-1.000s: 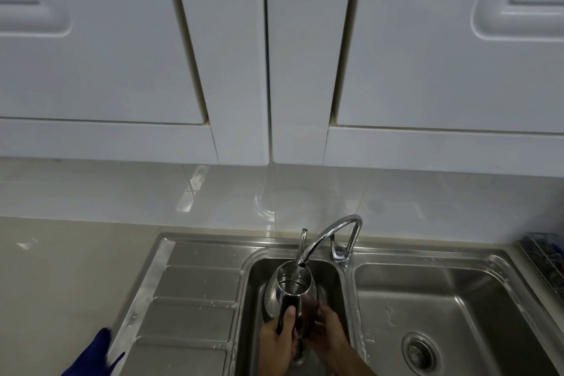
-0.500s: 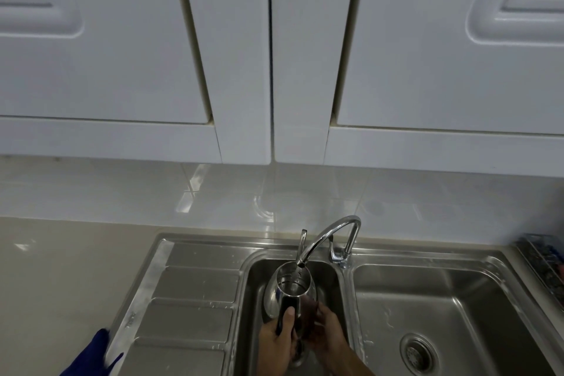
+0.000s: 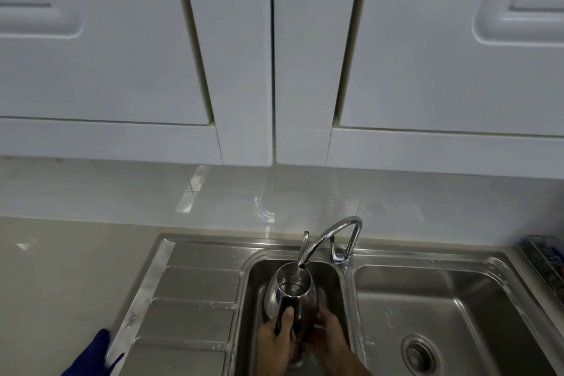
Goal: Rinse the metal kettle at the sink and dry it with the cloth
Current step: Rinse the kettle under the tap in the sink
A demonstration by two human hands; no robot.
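Kettle [image 3: 290, 291]: polished, bulbous steel, mouth open under the tap [image 3: 328, 233], held in the left sink [image 3: 341, 293] basin.
Left hand [image 3: 276, 337]: clamped around the kettle's black handle.
Right hand [image 3: 328, 336]: pressed against the kettle's side.
Cloth [image 3: 91, 356]: dark blue, on the counter beside the ridged drainboard.

Left hand [image 3: 276, 337] curled in a closed grip, right hand [image 3: 328, 334] cupped alongside.
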